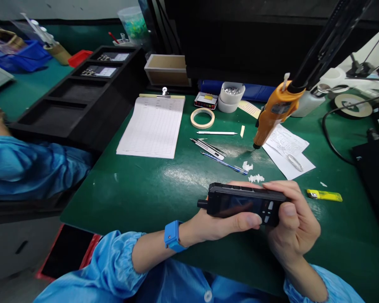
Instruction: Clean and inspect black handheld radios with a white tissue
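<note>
A black handheld two-way radio (236,203) with a short antenna stub, a small dark screen and light keys lies sideways between my hands, above the front of the green table. My left hand (221,223) grips it from below, thumb across the front near the keys, other fingers mostly hidden behind. At the radio's right end my right hand (295,223) is closed on it, with the thumb on the front edge and the index finger along the top. A blue wrist strap (173,236) circles my left wrist.
An orange electric screwdriver (278,111) hangs over papers (290,153). Behind the radio lie pens (224,163), tweezers-like tools (208,147), a tape roll (202,118) and a clipboard (151,126). A yellow lighter (324,195) is at right. A co-worker's sleeve (34,168) shows at left, beside a black tray rack (82,90).
</note>
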`<action>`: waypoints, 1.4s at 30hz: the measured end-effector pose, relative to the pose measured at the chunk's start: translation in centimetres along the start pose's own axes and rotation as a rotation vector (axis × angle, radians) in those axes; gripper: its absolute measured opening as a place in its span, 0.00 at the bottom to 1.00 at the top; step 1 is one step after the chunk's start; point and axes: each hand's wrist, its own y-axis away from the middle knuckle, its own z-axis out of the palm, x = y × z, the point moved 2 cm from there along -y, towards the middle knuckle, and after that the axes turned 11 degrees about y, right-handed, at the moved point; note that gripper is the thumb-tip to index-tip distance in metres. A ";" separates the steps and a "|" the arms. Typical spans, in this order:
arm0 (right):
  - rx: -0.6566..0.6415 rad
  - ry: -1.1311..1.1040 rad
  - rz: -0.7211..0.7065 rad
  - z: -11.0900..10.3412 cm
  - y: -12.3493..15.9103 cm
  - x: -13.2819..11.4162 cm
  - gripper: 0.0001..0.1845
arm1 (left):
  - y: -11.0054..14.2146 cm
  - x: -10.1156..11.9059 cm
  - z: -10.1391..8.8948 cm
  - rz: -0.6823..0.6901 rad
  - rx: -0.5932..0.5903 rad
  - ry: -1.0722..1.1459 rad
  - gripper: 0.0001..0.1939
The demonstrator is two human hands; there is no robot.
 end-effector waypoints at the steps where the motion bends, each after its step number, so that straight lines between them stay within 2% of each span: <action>1: -0.005 -0.004 0.002 0.0 0.0 0.0 0.17 | 0.0 0.0 0.0 -0.008 0.003 -0.005 0.40; 9: 0.004 0.017 0.019 0.1 0.0 0.1 0.19 | 0.0 0.0 0.0 -0.019 0.016 -0.018 0.42; 18: 0.007 0.014 -0.003 0.0 0.0 0.0 0.18 | 0.0 0.2 0.0 0.020 0.007 -0.003 0.38; 36: 0.019 0.003 0.000 0.1 0.0 0.2 0.18 | 0.0 -0.2 -0.1 -0.002 0.014 -0.025 0.42; 42: 0.010 -0.041 -0.048 0.2 -0.1 0.0 0.16 | -0.1 0.1 -0.4 0.029 0.016 -0.029 0.36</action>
